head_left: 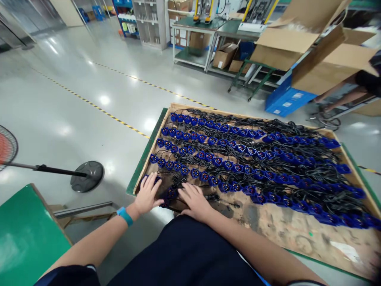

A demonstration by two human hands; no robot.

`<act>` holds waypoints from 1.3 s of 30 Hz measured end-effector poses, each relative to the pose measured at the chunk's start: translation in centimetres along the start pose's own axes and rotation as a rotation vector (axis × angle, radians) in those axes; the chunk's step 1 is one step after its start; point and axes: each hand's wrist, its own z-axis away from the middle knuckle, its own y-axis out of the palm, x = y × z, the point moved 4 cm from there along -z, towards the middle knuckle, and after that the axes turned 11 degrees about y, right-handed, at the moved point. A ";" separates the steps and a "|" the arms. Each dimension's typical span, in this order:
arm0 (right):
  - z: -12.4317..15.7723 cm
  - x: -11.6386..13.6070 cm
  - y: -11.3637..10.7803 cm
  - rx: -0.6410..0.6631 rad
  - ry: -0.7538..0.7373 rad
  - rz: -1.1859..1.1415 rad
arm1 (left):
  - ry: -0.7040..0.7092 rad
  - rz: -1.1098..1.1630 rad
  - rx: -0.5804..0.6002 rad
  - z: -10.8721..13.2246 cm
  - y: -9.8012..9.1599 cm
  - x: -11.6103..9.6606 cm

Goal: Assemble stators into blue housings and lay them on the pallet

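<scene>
In the head view, my left hand (pixel 147 194) lies over the near left corner of a wooden tray (pixel 279 226), fingers stretched and apart. Beneath its fingertips is a blue plastic housing (pixel 156 180), partly covered. My right hand (pixel 195 201) rests palm down beside a bundle of black cable (pixel 177 179), its fingers spread. Another blue housing (pixel 171 193) sits between the two hands. Whether the right fingertips touch the cable I cannot tell. Rows of similar blue housings (pixel 214 181) with small coloured parts inside and black cables (pixel 288 127) fill much of the tray.
A green table (pixel 24 234) stands at the left, near a fan base (pixel 87 176). Beyond the tray are open cardboard boxes (pixel 279 43), a blue crate (pixel 287 97) and workbenches (pixel 196 26). A co-worker's arms (pixel 339 93) show at the far right.
</scene>
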 end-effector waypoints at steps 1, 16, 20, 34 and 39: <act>1.5 -1.6 0.2 -0.025 0.094 0.009 | 0.089 0.036 0.028 0.7 0.6 -0.8; 5.8 -4.9 1.8 0.073 0.076 0.048 | 0.268 0.177 -0.032 4.5 4.3 -5.3; 6.8 -6.1 1.0 -0.036 0.212 0.037 | 0.280 0.173 -0.014 1.6 4.2 -7.5; 3.9 -5.5 -1.2 0.107 0.430 0.235 | 0.158 0.140 -0.012 -1.6 4.1 -7.1; -0.1 -3.5 -2.3 0.075 0.362 0.179 | -0.136 0.085 -0.197 0.0 4.2 -6.7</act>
